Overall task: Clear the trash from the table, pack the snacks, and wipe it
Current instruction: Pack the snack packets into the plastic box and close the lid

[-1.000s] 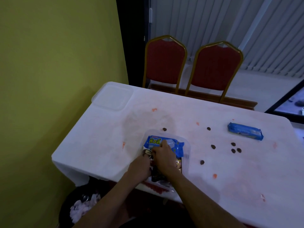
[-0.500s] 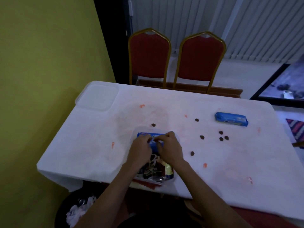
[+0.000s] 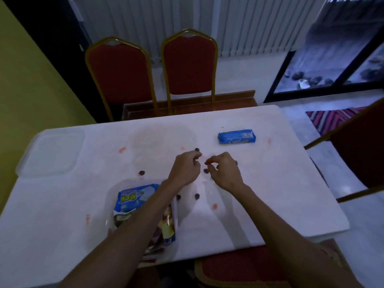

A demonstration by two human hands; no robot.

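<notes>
My left hand [image 3: 185,169] and my right hand [image 3: 225,172] hover close together over the middle of the white table [image 3: 270,194], fingers curled. Small dark cookies lie around them: one [image 3: 196,150] just past my left fingertips, one [image 3: 206,171] between the hands, two more [image 3: 196,196] nearer me. The thumb and forefinger of my right hand nearly meet; I cannot see anything in them. A clear container [image 3: 176,217] with a blue snack packet [image 3: 135,197] sits under my left forearm. A blue biscuit pack [image 3: 236,136] lies farther right.
A clear lid [image 3: 49,154] rests at the table's far left corner. Orange smears [image 3: 122,150] dot the cloth, and another dark cookie [image 3: 142,173] lies left of my hands. Two red chairs [image 3: 189,63] stand behind the table, another red chair [image 3: 357,146] to the right.
Both hands have left the snack container and moved forward and right to the loose cookies at mid-table. The view has swung right.
</notes>
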